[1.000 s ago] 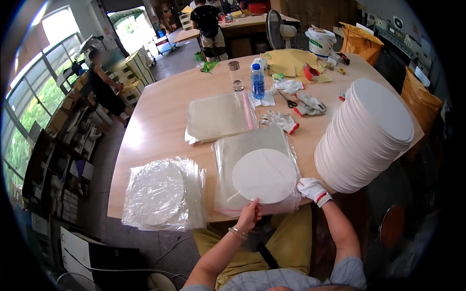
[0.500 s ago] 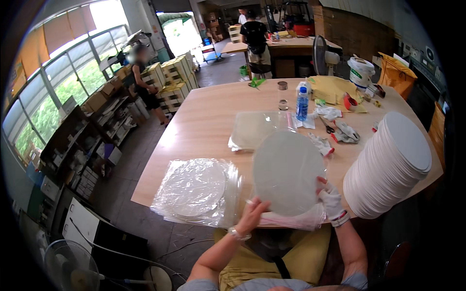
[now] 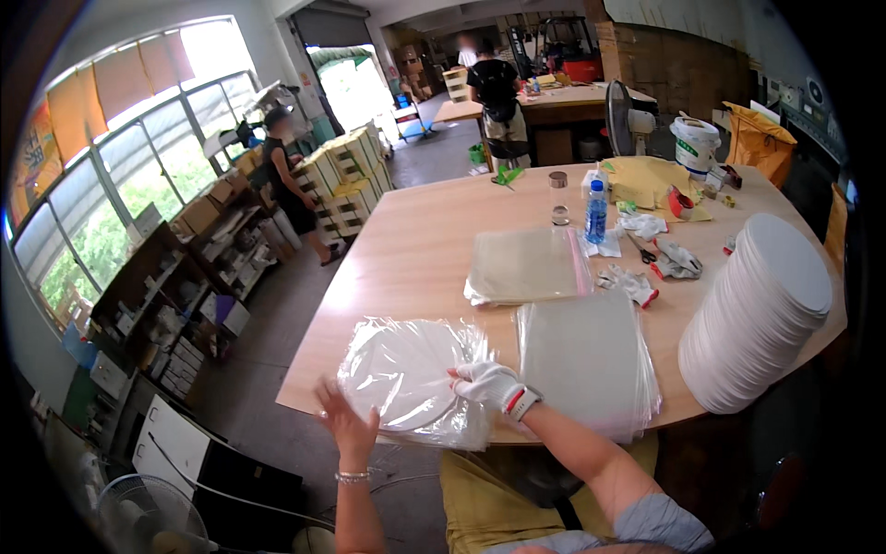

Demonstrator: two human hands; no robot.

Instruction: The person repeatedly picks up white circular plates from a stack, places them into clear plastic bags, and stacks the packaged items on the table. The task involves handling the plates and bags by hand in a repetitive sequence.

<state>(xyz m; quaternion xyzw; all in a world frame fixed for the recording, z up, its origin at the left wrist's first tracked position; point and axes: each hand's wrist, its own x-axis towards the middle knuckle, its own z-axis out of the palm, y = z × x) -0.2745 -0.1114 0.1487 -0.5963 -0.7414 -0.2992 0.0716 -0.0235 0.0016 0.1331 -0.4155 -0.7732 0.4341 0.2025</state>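
Observation:
A pile of clear plastic bags with round white discs inside lies at the near left of the table. At its left edge is my bare left hand, fingers spread and slightly blurred, holding nothing. My right hand, in a white glove with bare fingertips, is at the pile's right side, its fingers pinched on the edge of the top bag. To the right of it lies a stack of flat clear bags. A tall leaning stack of white discs stands at the table's right end.
Farther back lie another bag stack, white gloves, scissors and a blue-capped water bottle. A tape roll and a white bucket are beyond. Two people stand past the table; boxes are stacked at left.
The disc held up over the bag stack has gone from there; both hands have moved left to the bagged-disc pile. My left hand has let go and spread. The view has shifted left.

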